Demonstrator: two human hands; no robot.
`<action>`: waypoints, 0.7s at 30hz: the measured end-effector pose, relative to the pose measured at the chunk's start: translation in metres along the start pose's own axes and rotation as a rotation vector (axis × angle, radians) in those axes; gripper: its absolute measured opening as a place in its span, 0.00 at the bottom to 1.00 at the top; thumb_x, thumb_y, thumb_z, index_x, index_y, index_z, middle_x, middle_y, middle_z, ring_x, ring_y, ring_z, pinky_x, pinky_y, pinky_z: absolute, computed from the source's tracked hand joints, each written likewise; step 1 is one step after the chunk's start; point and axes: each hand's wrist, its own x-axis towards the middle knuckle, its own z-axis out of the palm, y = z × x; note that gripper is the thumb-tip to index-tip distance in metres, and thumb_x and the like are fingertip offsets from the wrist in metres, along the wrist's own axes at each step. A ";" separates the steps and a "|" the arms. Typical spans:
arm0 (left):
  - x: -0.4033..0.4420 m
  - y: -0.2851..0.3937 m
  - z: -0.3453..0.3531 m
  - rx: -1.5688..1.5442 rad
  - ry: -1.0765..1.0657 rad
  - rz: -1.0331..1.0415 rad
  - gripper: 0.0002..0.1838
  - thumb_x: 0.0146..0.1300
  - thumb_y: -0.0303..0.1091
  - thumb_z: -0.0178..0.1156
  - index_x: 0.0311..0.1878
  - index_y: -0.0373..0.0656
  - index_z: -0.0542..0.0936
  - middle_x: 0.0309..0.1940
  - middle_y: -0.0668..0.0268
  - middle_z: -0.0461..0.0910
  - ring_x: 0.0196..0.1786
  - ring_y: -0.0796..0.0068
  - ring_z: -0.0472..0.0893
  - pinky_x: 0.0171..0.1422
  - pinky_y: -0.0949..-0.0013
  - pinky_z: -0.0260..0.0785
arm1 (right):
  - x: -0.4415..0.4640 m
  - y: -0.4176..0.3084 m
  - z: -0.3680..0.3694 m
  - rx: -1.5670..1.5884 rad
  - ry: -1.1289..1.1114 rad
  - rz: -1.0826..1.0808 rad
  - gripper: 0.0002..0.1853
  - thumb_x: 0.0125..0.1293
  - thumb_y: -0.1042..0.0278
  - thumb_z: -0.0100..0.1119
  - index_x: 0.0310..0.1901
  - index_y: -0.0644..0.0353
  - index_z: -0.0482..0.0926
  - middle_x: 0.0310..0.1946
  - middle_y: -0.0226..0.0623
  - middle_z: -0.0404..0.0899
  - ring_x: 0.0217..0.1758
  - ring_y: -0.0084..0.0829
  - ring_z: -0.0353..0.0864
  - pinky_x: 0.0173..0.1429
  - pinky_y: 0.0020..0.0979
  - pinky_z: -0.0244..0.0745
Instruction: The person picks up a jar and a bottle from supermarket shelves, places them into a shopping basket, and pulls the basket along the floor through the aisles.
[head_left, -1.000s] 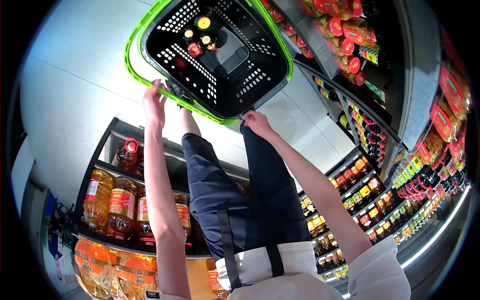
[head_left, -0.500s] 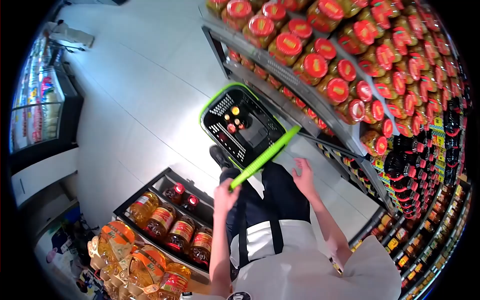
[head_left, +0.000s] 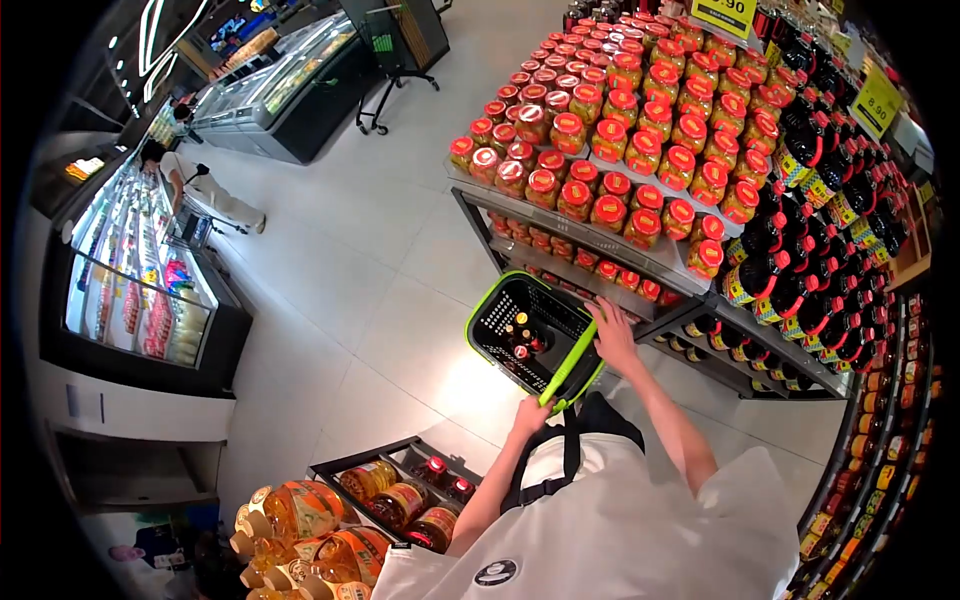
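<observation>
A black shopping basket (head_left: 497, 362) with a green rim is in front of my legs, its green handle (head_left: 566, 368) slanting across the near side. My left hand (head_left: 532, 414) is closed round the lower left end of this handle. At the handle's upper right end is my right hand (head_left: 613, 333), its fingers stretched out and partly spread beside and over the handle; whether they press on it is hard to see. Inside the basket stand several dark bottles (head_left: 528, 336) with light and red caps.
A display shelf (head_left: 580, 228) with rows of red-lidded jars (head_left: 644, 150) rises just beyond the basket. Dark bottles (head_left: 760, 275) fill its right side. Oil bottles (head_left: 318, 510) stand at lower left. A person (head_left: 205, 190) is beside a refrigerated case (head_left: 150, 290) farther left.
My right hand has moved from open air to the handle's right end. My left hand keeps its hold. The view has tilted up, showing more of the store.
</observation>
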 end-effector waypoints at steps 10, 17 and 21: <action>-0.065 -0.017 0.031 -0.021 0.030 0.119 0.18 0.49 0.47 0.55 0.36 0.42 0.79 0.25 0.51 0.78 0.33 0.52 0.78 0.40 0.57 0.70 | -0.082 0.001 0.033 -0.218 -0.014 0.022 0.17 0.37 0.73 0.62 0.34 0.51 0.72 0.40 0.41 0.64 0.60 0.46 0.58 0.64 0.46 0.51; -0.108 -0.022 0.037 0.187 -0.037 0.062 0.20 0.48 0.47 0.56 0.39 0.42 0.78 0.33 0.50 0.78 0.39 0.52 0.78 0.46 0.56 0.70 | -0.141 0.003 0.031 -0.323 -0.036 -0.025 0.12 0.39 0.70 0.61 0.31 0.53 0.76 0.37 0.42 0.68 0.52 0.46 0.63 0.63 0.48 0.52; -0.117 -0.027 0.015 0.274 -0.093 -0.011 0.22 0.45 0.48 0.57 0.36 0.39 0.79 0.33 0.50 0.79 0.39 0.53 0.78 0.45 0.57 0.71 | -0.169 -0.007 0.032 -0.338 -0.146 -0.020 0.11 0.41 0.68 0.59 0.31 0.52 0.77 0.35 0.42 0.72 0.49 0.45 0.66 0.63 0.50 0.52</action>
